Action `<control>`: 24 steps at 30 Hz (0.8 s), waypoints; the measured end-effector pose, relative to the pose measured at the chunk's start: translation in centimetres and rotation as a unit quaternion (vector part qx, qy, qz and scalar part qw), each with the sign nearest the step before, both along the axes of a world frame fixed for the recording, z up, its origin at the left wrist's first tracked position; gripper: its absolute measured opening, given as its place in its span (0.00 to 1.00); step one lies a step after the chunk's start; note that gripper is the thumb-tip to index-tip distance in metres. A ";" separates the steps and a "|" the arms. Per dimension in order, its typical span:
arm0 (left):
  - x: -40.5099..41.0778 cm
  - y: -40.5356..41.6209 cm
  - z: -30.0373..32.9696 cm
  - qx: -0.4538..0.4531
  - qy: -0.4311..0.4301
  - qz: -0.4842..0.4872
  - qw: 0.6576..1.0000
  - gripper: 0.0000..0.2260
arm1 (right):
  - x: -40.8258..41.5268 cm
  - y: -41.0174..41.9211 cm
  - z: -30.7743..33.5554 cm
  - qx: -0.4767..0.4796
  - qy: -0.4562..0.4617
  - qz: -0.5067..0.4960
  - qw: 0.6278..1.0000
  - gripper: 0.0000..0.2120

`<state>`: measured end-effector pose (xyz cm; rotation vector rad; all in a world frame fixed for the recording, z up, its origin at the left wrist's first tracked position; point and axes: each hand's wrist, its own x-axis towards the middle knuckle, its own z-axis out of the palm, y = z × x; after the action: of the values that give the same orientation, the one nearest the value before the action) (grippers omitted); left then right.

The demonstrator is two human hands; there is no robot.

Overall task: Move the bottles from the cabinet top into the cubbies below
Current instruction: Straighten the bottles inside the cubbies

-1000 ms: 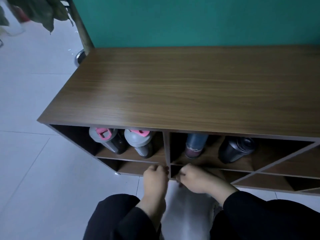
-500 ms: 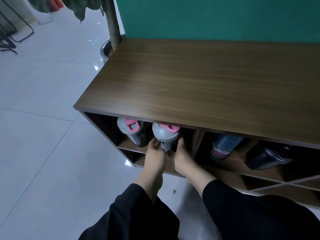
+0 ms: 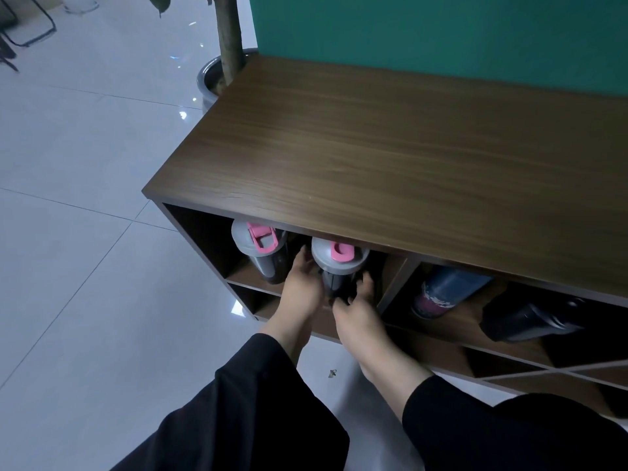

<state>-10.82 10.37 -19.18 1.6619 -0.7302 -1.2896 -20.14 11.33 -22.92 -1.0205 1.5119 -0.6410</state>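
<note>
Both my hands up from lower shelf edge, left hand (image 3: 302,283) and right hand (image 3: 356,307) now gripping second shaker bottle (image 3: 339,266) in top-left cubby (image 3: 204,232); cabinet top (image 3: 407,164) bare, only seating remains.

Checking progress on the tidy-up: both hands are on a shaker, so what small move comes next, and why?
Probably let go: the left hand and right hand flank the second pink-lidded shaker, already upright in the cubby; the cabinet top shows no bottles.
</note>
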 end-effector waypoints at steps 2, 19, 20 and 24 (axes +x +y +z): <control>-0.1 0.0 0.0 -0.014 -0.006 0.001 1.000 0.21 | 0.0 0.0 0.2 -0.003 0.012 0.018 1.000 0.38; 4.6 1.9 -1.9 0.082 0.177 0.387 0.901 0.17 | 2.8 2.4 -1.0 0.035 0.054 0.186 0.981 0.24; 5.1 1.8 -2.2 0.072 0.170 0.411 0.893 0.19 | 3.6 2.1 -0.3 0.031 0.038 0.185 0.981 0.27; 5.5 1.1 -1.5 0.028 0.113 0.409 0.905 0.23 | 7.2 -0.2 1.7 -0.020 0.054 0.149 0.987 0.34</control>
<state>-5.29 11.44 -20.69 1.5587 0.1654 -0.8564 -12.96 11.10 -21.24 -1.2999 1.4058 -0.4112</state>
